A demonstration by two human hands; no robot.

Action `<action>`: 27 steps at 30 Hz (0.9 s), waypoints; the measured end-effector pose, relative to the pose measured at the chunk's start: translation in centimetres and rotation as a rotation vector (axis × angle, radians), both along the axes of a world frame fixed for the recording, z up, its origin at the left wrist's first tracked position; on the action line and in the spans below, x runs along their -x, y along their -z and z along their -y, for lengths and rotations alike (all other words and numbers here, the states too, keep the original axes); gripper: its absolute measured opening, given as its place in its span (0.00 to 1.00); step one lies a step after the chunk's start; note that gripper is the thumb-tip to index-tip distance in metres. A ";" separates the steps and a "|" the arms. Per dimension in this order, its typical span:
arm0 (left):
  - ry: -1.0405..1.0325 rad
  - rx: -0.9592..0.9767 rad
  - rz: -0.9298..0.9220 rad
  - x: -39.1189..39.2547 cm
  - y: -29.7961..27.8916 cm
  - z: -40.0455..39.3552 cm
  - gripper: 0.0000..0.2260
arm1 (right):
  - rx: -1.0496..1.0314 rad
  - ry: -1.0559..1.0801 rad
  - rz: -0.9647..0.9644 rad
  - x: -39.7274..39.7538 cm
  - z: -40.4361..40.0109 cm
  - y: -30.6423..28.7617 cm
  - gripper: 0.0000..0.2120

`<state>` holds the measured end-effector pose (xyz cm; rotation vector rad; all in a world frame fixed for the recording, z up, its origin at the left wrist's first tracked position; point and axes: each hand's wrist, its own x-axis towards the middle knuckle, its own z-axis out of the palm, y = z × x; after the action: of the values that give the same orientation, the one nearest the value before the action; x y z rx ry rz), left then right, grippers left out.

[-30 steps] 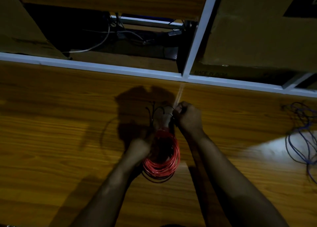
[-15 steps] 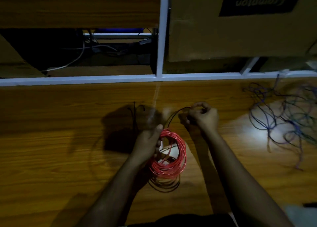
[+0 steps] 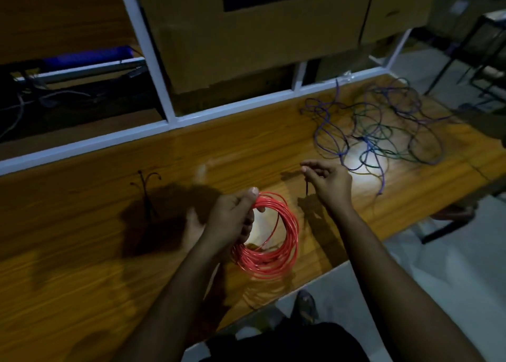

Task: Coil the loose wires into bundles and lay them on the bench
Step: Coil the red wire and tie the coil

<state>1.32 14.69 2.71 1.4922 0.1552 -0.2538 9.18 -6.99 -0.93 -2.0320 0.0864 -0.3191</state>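
My left hand (image 3: 232,219) grips a round coil of red wire (image 3: 276,252) at its top left, holding it just above the wooden bench (image 3: 82,252). To the right of the coil, my right hand (image 3: 328,181) pinches a thin black tie (image 3: 306,187) that hangs down from its fingers. A loose tangle of purple and green wires (image 3: 377,126) lies on the bench at the far right, beyond my right hand.
A few black ties (image 3: 145,189) lie on the bench to the left of my hands. A white frame (image 3: 164,123) runs along the bench's far edge, with a large cardboard box (image 3: 246,41) behind it. The bench's near edge drops to the floor at lower right.
The view has swung right, bringing the purple and green tangle into sight. My right hand has drawn away from the red coil to the right, with a black tie in its fingers.
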 end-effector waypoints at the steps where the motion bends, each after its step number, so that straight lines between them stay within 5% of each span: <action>1: 0.017 0.008 0.000 -0.1 -0.3 0.8 0.18 | 0.005 0.011 0.018 -0.3 0.8 -0.1 0.04; 19: 0.106 0.028 0.032 -3.0 -5.4 7.8 0.23 | -0.027 0.034 0.302 -7.6 5.5 -1.6 0.07; 27: 0.085 0.021 0.045 -3.7 -4.8 6.7 0.16 | -0.038 0.004 0.302 -8.3 4.4 -1.7 0.07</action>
<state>5.06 8.00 7.47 1.4840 0.0529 -0.2885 17.50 -11.40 0.81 -1.9247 -0.0906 -0.6177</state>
